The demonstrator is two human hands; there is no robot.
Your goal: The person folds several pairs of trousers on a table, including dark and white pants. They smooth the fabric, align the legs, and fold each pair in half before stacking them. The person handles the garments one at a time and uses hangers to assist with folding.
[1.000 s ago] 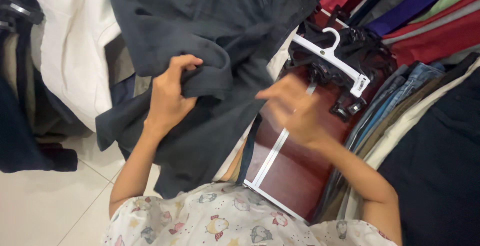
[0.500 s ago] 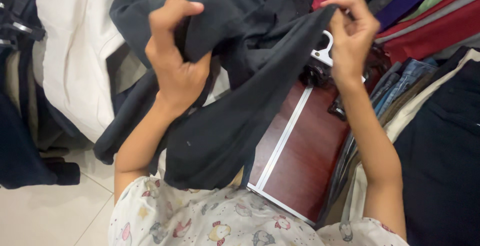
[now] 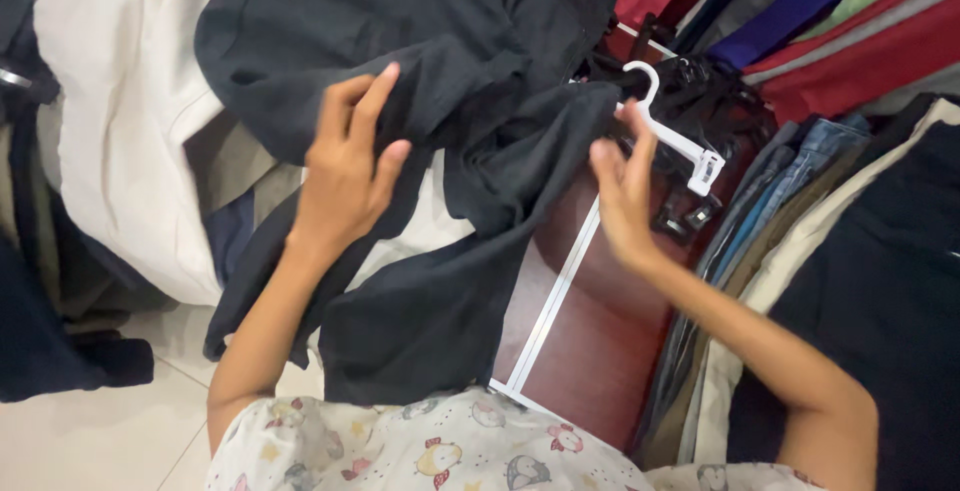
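A large black garment (image 3: 430,101) is draped in front of me and hangs down toward my lap. My left hand (image 3: 345,166) grips a fold of the black cloth near its middle. My right hand (image 3: 620,181) is at the garment's right edge, fingers spread and slightly blurred, touching the cloth beside a white clip hanger (image 3: 675,136). Black clip hangers (image 3: 700,101) lie heaped behind the white one on a dark red cabinet top (image 3: 590,331) with a white strip.
A white garment (image 3: 110,121) hangs at the left, with dark clothes (image 3: 40,341) on the pale tiled floor below it. Red, purple and green folded clothes (image 3: 850,21) are stacked at the upper right; jeans and dark trousers (image 3: 860,281) hang at the right.
My left hand has dropped lower and shifted right along the black garment. My right hand has come down from the garment's upper edge to beside the white hanger.
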